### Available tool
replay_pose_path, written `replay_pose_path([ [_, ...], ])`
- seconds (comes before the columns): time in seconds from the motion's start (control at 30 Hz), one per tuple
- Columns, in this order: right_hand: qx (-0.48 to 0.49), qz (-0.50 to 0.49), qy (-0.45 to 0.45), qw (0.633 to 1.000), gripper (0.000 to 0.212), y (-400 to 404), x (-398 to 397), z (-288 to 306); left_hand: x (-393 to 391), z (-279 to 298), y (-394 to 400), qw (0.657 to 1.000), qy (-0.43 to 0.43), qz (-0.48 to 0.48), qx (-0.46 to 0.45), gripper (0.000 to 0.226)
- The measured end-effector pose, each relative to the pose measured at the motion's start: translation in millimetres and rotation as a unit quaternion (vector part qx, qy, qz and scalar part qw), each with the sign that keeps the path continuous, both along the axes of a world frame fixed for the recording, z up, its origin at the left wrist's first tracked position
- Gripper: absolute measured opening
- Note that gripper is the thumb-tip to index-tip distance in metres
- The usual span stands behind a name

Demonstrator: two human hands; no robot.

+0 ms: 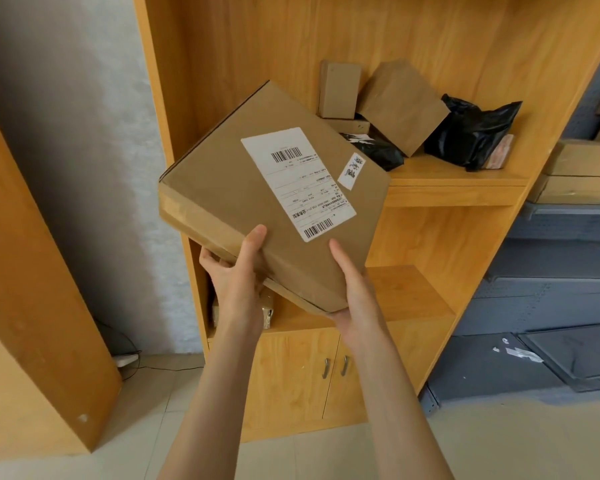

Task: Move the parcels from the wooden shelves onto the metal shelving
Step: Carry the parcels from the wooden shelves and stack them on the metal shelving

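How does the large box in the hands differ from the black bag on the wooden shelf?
The large box is stiff brown cardboard; the black bag is soft crumpled plastic. The box is held tilted in the air by the left hand and right hand; the bag rests on the wooden shelf. The box shows a big white label; the bag shows none.

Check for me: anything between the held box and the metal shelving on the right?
Nothing visible. Both hands, left hand and right hand, hold the cardboard box; only the wooden shelf unit's side panel borders the metal shelving.

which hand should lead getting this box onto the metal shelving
Right. The metal shelving stands on the right, and the right hand grips the box at its nearer corner; the left hand holds the far side.
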State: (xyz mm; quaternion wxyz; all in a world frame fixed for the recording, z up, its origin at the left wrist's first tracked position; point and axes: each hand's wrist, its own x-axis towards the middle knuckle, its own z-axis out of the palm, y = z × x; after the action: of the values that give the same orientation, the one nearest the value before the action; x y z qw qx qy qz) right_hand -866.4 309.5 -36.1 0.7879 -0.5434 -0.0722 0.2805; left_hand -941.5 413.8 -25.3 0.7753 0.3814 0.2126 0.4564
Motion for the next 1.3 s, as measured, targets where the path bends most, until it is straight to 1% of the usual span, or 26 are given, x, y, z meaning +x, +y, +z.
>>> replay_pose_path([
  [0.07,0.002,-0.013,-0.016,1.0,0.05,-3.1,5.2,2.7,-4.6,-2.7,9.8,0.999,0.03,-0.017,0.004,0.105],
  [0.17,-0.019,-0.024,-0.07,0.997,0.05,-14.1,21.6,11.6,-20.6,-6.9,34.2,0.999,0.035,-0.003,0.0,0.104],
  [0.23,-0.043,-0.004,-0.117,0.992,0.062,-23.6,36.6,21.6,-38.0,-9.2,54.7,0.997,0.069,-0.012,0.026,0.099],
  [0.3,-0.073,0.026,-0.159,0.984,0.075,-31.4,50.2,32.1,-53.4,-8.9,69.8,0.986,0.112,-0.089,0.079,0.091],
  [0.33,-0.086,0.045,-0.177,0.979,0.075,-33.7,55.6,36.9,-58.3,-7.3,72.9,0.977,0.131,-0.138,0.099,0.08],
  [0.37,-0.099,0.064,-0.192,0.974,0.073,-34.6,58.9,41.7,-60.8,-6.7,73.6,0.967,0.147,-0.178,0.106,0.064],
  [0.4,-0.111,0.082,-0.206,0.969,0.071,-33.7,61.4,45.2,-61.4,-7.4,72.6,0.961,0.156,-0.203,0.103,0.046],
  [0.43,-0.121,0.094,-0.214,0.965,0.071,-31.3,62.7,48.3,-60.9,-9.1,69.9,0.96,0.16,-0.212,0.089,0.034],
  [0.5,-0.119,0.09,-0.215,0.965,0.076,-24.4,65.1,49.3,-58.7,-14.6,63.7,0.968,0.153,-0.194,0.049,0.026],
  [0.57,-0.094,0.048,-0.2,0.974,0.091,-17.9,64.7,42.0,-55.8,-21.6,58.1,0.978,0.132,-0.162,0.014,0.017],
  [0.63,-0.071,-0.015,-0.174,0.982,0.108,-14.2,59.0,29.1,-50.4,-24.6,49.0,0.984,0.107,-0.145,-0.01,0.015],
  [0.7,-0.044,-0.035,-0.141,0.988,0.116,-11.1,45.3,14.2,-41.3,-24.6,39.6,0.988,0.058,-0.138,-0.023,0.015],
  [0.77,-0.025,-0.001,-0.119,0.993,0.12,-5.5,26.6,-1.9,-29.6,-26.0,29.7,0.99,0.009,-0.137,-0.03,0.021],
  [0.8,-0.018,0.025,-0.113,0.993,0.119,-2.3,17.4,-9.4,-23.3,-27.5,24.3,0.99,-0.005,-0.136,-0.034,0.032],
  [0.87,-0.004,0.064,-0.112,0.992,0.104,3.1,2.1,-19.9,-12.5,-30.4,13.3,0.988,-0.02,-0.145,-0.05,0.069],
  [0.9,0.006,0.067,-0.115,0.991,0.093,4.0,-2.0,-23.1,-8.8,-31.6,8.2,0.987,-0.02,-0.15,-0.052,0.083],
  [0.93,0.02,0.061,-0.116,0.991,0.084,3.5,-3.0,-25.1,-6.7,-32.2,4.1,0.987,-0.013,-0.156,-0.043,0.09],
  [1.0,0.052,0.039,-0.109,0.992,0.075,-2.5,-1.9,-24.3,-5.0,-32.8,0.3,0.985,0.012,-0.174,-0.012,0.092],
  [1.07,0.08,0.015,-0.095,0.992,0.074,-11.4,2.1,-23.5,-6.0,-34.4,2.1,0.983,0.027,-0.182,-0.003,0.089],
  [1.13,0.094,0.0,-0.085,0.992,0.073,-20.7,5.3,-25.1,-8.7,-38.3,10.8,0.988,0.024,-0.15,-0.005,0.09],
  [1.23,0.084,0.0,-0.093,0.992,0.068,-37.8,8.1,-32.4,-15.1,-39.9,23.9,0.996,0.021,-0.081,0.025,0.097],
  [1.3,0.077,-0.005,-0.094,0.993,0.074,-50.3,7.4,-36.2,-20.8,-37.7,25.7,0.998,0.022,-0.041,0.035,0.109],
])
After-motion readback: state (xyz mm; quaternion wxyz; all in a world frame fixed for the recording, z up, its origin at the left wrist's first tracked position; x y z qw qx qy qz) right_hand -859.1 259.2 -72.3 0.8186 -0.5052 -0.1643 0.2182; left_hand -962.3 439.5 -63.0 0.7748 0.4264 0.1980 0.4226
